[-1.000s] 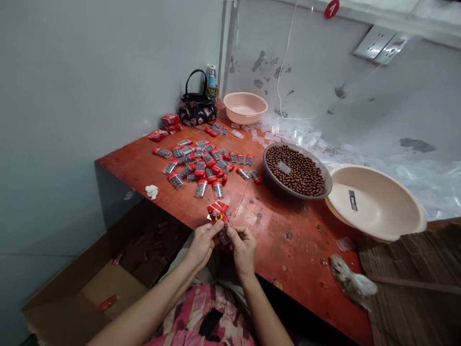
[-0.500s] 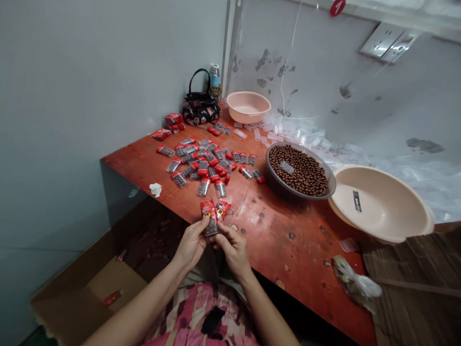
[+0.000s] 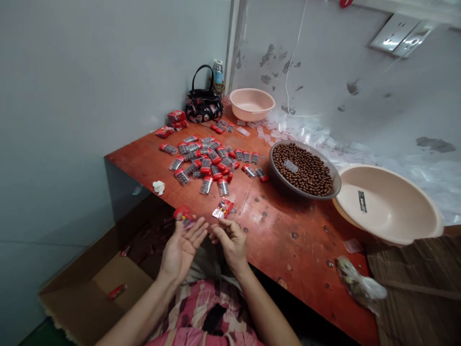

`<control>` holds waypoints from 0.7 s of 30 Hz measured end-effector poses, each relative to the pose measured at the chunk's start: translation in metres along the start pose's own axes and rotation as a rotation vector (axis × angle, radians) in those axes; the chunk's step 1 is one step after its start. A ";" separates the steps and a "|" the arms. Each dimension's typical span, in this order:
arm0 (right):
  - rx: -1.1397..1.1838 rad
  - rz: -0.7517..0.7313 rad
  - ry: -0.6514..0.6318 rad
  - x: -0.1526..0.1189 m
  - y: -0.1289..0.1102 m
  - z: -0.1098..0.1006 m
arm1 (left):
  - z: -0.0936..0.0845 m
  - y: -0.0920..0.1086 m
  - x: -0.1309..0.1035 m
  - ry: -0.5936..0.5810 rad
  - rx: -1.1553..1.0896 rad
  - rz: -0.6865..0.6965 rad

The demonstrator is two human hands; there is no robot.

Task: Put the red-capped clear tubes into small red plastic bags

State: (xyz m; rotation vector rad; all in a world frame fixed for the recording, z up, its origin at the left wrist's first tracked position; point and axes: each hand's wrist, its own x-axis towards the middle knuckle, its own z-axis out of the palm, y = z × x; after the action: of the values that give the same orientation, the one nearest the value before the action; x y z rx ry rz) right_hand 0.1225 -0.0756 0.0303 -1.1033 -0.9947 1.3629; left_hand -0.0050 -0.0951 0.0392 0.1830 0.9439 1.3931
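Observation:
My left hand [image 3: 182,247] is palm up with its fingers spread. A blurred red packet [image 3: 183,215] is in the air at its thumb and fingertips, above the dark gap beyond the table edge. My right hand [image 3: 232,242] is at the table's front edge, thumb and fingers drawn together; whether anything small is between them is hidden. Just beyond its fingertips lies a red printed sachet [image 3: 223,207]. Farther back is a loose pile of small clear containers [image 3: 205,163] with red caps, filled with dark balls.
A grey basin [image 3: 304,170] of brown balls holds one clear container. Beside it are a large cream basin [image 3: 389,206], a pink basin [image 3: 252,103] and clear plastic pieces [image 3: 324,139]. A handbag [image 3: 204,105] stands behind. A cardboard box [image 3: 118,274] is below left.
My left hand has moved left, turned palm up and let go of the filled red-topped packet both hands held. My right hand has come apart from it and stays by the sachet.

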 end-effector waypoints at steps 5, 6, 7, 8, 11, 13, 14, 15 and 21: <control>-0.099 0.016 0.065 0.001 -0.007 -0.025 | -0.011 0.000 0.007 0.028 0.526 0.150; -0.115 0.023 0.070 0.001 -0.006 -0.028 | -0.007 -0.002 0.013 -0.034 0.708 0.281; -0.127 0.029 0.074 0.001 -0.005 -0.030 | -0.002 -0.004 0.022 -0.110 0.887 0.452; -0.135 0.032 0.074 0.000 -0.004 -0.032 | 0.005 -0.007 0.031 -0.176 1.062 0.642; -0.156 0.033 0.059 -0.002 -0.001 -0.033 | 0.021 -0.014 0.061 -0.272 1.533 0.920; -0.188 0.025 0.057 -0.002 -0.001 -0.035 | 0.025 -0.019 0.075 -0.279 1.712 0.991; -0.210 0.016 0.057 0.000 -0.002 -0.036 | 0.025 -0.022 0.079 -0.271 1.755 1.016; -0.232 0.000 0.061 0.002 -0.004 -0.037 | 0.024 -0.024 0.082 -0.263 1.774 1.037; -0.338 -0.111 0.107 0.028 -0.010 -0.035 | 0.019 -0.030 0.082 -0.253 1.656 1.122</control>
State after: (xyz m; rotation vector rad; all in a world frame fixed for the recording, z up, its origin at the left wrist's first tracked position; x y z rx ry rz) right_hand 0.1593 -0.0475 0.0296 -1.3345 -1.2167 1.0592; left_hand 0.0209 -0.0209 -0.0042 2.3298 1.6500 1.0409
